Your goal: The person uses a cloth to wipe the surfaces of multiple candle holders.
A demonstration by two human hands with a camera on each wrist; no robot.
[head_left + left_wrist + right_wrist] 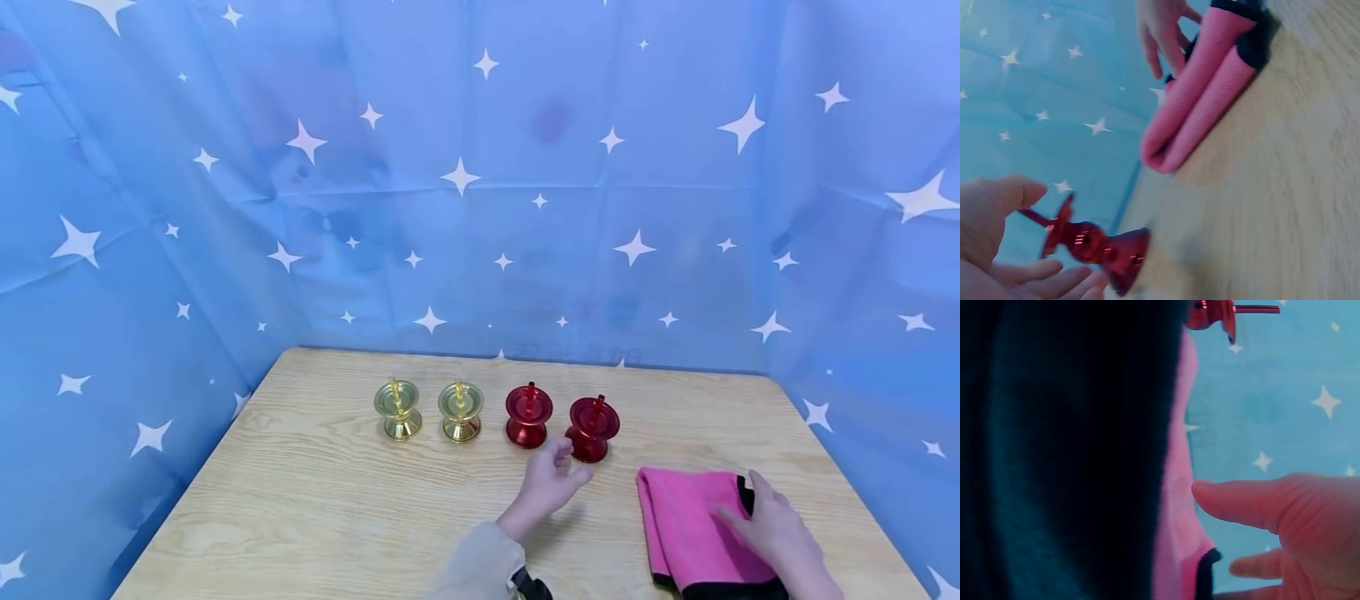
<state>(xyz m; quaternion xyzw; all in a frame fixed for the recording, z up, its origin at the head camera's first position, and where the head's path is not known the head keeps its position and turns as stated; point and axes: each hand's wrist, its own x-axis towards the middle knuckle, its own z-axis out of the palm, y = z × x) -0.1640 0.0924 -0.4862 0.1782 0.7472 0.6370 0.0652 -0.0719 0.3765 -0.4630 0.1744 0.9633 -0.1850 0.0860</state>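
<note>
Two red metal candle holders stand side by side, each with a thin upright red stem. My left hand (pixel 549 479) reaches toward the right-hand red candle holder (pixel 592 427), thumb and fingers spread apart. In the left wrist view, that holder (pixel 1110 250) is close beside the fingers; whether they touch it I cannot tell. The other red candle holder (pixel 528 414) stands just left of it. Over a folded pink cloth (pixel 690 517) with black edging hovers or rests my right hand (pixel 776 529), its fingers extended. In the right wrist view the thumb (pixel 1241 500) lies alongside the cloth, not curled round it.
Two gold candle holders, one at the left (pixel 400 408) and another nearer the red pair (pixel 461 410), complete the row on the wooden table (pixel 315 508). A blue curtain (pixel 525 250) with white stars hangs behind the table and along both sides.
</note>
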